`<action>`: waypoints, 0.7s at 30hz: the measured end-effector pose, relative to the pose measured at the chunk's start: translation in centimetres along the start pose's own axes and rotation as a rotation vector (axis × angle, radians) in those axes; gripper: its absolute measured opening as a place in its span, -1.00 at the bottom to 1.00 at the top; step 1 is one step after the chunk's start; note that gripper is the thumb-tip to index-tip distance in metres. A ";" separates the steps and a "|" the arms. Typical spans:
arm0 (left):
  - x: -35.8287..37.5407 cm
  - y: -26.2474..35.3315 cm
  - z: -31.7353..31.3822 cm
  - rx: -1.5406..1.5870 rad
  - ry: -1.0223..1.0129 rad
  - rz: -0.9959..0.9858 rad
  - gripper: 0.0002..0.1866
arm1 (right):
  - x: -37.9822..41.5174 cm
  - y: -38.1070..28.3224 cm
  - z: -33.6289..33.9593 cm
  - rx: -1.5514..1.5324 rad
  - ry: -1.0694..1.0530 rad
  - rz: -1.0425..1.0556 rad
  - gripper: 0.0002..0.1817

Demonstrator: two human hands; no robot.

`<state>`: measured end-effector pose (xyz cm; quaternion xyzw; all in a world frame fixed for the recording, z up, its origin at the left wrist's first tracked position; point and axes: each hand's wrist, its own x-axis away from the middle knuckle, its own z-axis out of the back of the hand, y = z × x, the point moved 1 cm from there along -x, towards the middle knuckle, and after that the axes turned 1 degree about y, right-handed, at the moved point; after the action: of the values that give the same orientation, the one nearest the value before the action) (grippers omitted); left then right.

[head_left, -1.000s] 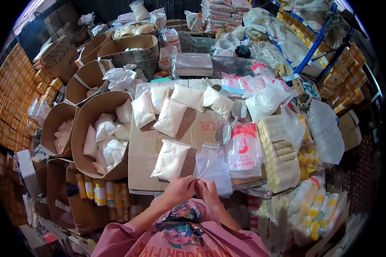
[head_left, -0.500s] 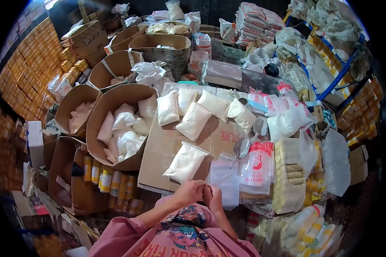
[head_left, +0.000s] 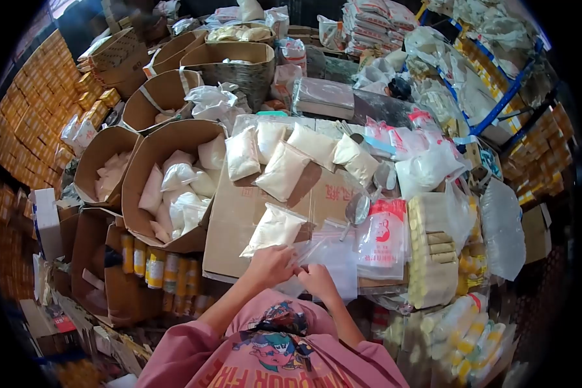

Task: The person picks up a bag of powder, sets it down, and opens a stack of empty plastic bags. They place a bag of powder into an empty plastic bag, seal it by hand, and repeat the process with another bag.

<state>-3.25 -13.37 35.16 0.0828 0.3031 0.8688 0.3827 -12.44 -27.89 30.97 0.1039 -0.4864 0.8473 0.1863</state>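
My left hand (head_left: 271, 266) is closed at the front edge of the cardboard sheet (head_left: 229, 242), just below a filled bag of pale powder (head_left: 275, 227). Close beside it, my right hand (head_left: 318, 283) has its fingers curled in a pinch. A thin clear plastic bag (head_left: 313, 249) shows at the fingertips of both hands, its edges hard to make out. To the right lies a stack of empty clear bags (head_left: 339, 268). Further back on the cardboard rest several more filled powder bags (head_left: 283, 171).
Left of the cardboard stands a large carton (head_left: 136, 210) holding white bags. A metal sieve or scoop (head_left: 357, 210) lies near red-printed plastic bags (head_left: 381, 236). Pale yellow rolls (head_left: 433, 249) are stacked at the right, with yellow-labelled tubes (head_left: 155, 270) low on the left.
My hands have moved forward and slightly apart, and a clear bag now shows at the fingers. The whole view has shifted slightly.
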 end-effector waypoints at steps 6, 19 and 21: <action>-0.4 -0.1 -1.6 0.253 -0.026 0.111 -0.82 | 0.2 1.1 0.5 0.004 -0.101 -0.015 -0.49; -1.1 -8.5 0.4 0.160 0.128 0.395 -0.87 | -0.9 4.6 1.1 -0.103 -0.093 -0.274 -0.50; -0.7 -7.9 0.4 0.176 0.141 0.333 -0.87 | -1.1 4.6 1.2 -0.180 -0.137 -0.294 -0.53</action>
<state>2.24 -9.59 30.88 0.1039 0.3862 0.8938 0.2029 -13.41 -31.30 27.56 0.2143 -0.5515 0.7548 0.2831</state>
